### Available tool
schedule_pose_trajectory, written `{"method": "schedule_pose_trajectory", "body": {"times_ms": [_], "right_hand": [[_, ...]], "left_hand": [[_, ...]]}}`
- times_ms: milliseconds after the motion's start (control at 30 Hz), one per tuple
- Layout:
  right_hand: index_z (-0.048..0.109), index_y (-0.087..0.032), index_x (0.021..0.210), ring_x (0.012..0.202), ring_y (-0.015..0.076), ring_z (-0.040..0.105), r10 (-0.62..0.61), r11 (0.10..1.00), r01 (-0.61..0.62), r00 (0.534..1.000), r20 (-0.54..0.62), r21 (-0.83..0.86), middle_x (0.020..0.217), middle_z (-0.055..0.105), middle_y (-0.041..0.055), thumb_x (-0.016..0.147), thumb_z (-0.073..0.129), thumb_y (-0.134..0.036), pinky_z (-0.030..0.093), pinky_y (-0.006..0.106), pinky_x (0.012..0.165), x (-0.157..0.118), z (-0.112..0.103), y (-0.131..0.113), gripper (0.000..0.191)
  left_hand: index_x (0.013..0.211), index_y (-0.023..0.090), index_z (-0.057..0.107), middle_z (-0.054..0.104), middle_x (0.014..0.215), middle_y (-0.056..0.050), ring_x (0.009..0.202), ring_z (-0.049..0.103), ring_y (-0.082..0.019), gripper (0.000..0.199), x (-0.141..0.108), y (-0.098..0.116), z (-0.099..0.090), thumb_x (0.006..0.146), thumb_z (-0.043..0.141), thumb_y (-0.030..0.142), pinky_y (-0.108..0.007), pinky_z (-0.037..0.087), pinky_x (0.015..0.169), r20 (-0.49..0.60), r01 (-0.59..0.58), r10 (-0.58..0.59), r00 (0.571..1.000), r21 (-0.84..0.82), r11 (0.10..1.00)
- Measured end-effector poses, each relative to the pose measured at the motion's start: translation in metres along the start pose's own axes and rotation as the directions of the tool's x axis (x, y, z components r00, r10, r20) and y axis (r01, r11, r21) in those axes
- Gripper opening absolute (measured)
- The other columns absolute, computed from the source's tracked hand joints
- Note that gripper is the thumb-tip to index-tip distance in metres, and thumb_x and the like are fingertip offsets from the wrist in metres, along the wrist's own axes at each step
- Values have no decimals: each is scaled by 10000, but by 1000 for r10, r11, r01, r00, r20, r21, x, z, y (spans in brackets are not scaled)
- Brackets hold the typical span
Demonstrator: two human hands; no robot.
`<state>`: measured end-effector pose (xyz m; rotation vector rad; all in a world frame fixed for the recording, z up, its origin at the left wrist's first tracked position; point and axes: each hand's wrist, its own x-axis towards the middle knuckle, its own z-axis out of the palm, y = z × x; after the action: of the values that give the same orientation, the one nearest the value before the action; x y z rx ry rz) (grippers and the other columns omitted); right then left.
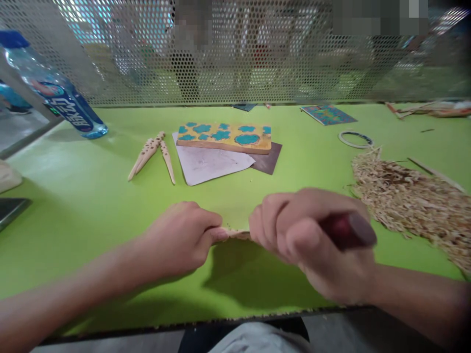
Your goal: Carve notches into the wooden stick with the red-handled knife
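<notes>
- Straw strip (235,234) held between both hands over a green table (91,206)
- Left hand (176,240) pinching the strip's end
- Right hand (309,240) clenched around a dark red handle (348,230)
- Wooden pegs (150,154) and painted board (224,137) ahead; straw pile (405,206) at right

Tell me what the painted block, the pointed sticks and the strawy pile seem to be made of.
The painted block looks like wood: bare edge below yellow and teal paint. The pointed sticks look like pale smooth wood, brown-speckled. The strawy pile looks like dried plant fibre, thin pale strands; which plant, I cannot tell.
</notes>
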<state>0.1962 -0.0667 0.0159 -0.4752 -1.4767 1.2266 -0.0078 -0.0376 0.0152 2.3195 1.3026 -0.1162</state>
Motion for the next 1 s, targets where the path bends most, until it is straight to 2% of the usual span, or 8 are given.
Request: {"method": "schedule_pose_trajectory", "body": {"times_ms": [167,333,433,533,667,833,933,1000], "right_hand": [[494,-207,625,441,71,360,234,938,-146,936,-262,314,526,372,-80,925,725,-444,341,266,461,25,-7,10,446],[465,-206,625,450,65,309,386,888,-238,852,-354,394,537,298,-89,835,762,-597,304,253,453,36,-12,16,534],[474,-205,632,451,65,307,390,880,-230,849,-356,416,539,301,-89,834,765,-593,304,249,453,36,-12,16,525],[490,-198,620,445,65,328,339,895,-198,884,-322,399,522,336,-79,886,742,-533,311,243,454,33,-10,11,496],[555,-198,644,438,80,373,113,962,-51,969,-218,269,518,398,-64,948,706,-377,334,253,447,24,-6,0,384],[590,-213,676,433,85,373,-66,994,90,954,-291,69,532,404,-66,975,672,-354,346,267,444,19,-12,-6,340],[615,-219,701,477,101,440,-43,975,-5,977,-209,-224,562,487,-54,932,723,-306,359,277,472,22,-20,-6,268],[653,-207,722,521,106,478,43,871,-92,993,-111,-484,606,563,-39,875,769,-271,352,273,487,25,-23,-8,203]], "left_hand": [[630,179,501,495,560,-10,537,348,-120,407,-1,-2,4,965,450,403,-319,213,569,-54,-9,6,999,-45,999],[590,178,479,425,509,11,494,281,-107,434,-1,-5,10,956,480,410,-323,190,537,-133,-31,21,991,-73,997],[584,178,475,425,500,11,485,284,-105,440,-1,-6,9,955,485,413,-319,197,529,-136,-18,8,991,-73,997],[594,178,485,446,510,9,485,302,-102,422,1,-5,5,951,492,403,-309,208,521,-94,-25,18,995,-78,997],[591,174,481,436,508,15,482,312,-96,421,4,-7,1,955,492,386,-297,212,512,-85,-56,51,995,-62,996],[709,173,642,556,561,6,504,429,-103,386,4,-21,-9,977,491,406,-265,287,515,-100,-135,126,987,-88,987],[896,185,771,722,757,-31,648,594,-128,289,5,-30,-20,967,533,331,-244,387,593,-125,-233,216,968,-142,962],[942,199,802,767,813,-35,681,640,-133,270,4,-32,-26,959,578,349,-233,417,609,-158,-257,231,960,-168,952]]}}
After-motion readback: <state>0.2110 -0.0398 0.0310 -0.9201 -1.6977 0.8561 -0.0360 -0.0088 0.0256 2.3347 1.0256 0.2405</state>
